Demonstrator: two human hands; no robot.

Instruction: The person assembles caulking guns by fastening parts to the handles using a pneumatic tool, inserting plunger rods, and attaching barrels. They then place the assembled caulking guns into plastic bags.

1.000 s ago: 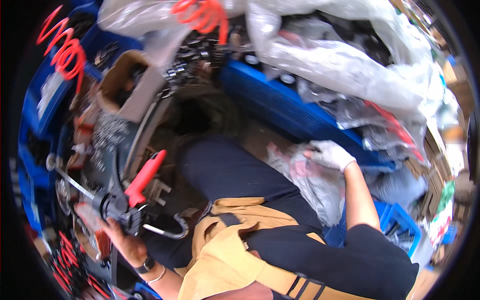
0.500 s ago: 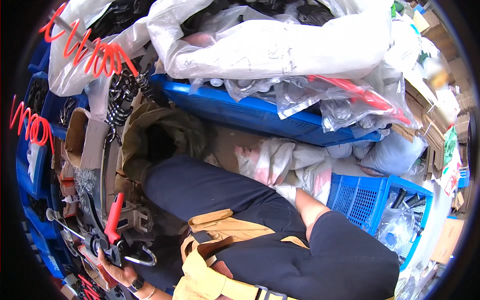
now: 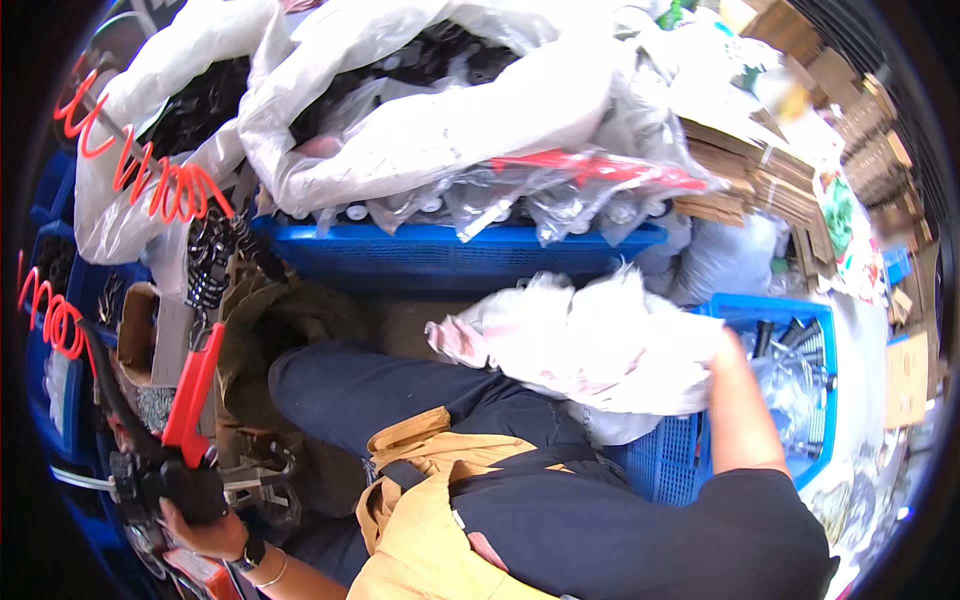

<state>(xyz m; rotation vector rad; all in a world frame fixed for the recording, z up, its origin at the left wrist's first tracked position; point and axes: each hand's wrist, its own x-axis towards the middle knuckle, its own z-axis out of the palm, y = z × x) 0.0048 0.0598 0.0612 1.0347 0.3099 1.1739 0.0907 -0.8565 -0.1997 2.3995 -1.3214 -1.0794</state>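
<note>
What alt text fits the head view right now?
Seated person's left hand grips a black tool with a red lever; the right arm reaches under a white plastic bag over a blue crate. Filled bags and red coiled hoses crowd around.

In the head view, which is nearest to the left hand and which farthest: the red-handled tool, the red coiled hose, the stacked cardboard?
1. Red-handled tool: in the left hand itself, lower left.
2. Red coiled hose: upper left, above the hand.
3. Stacked cardboard: far upper right.
</note>
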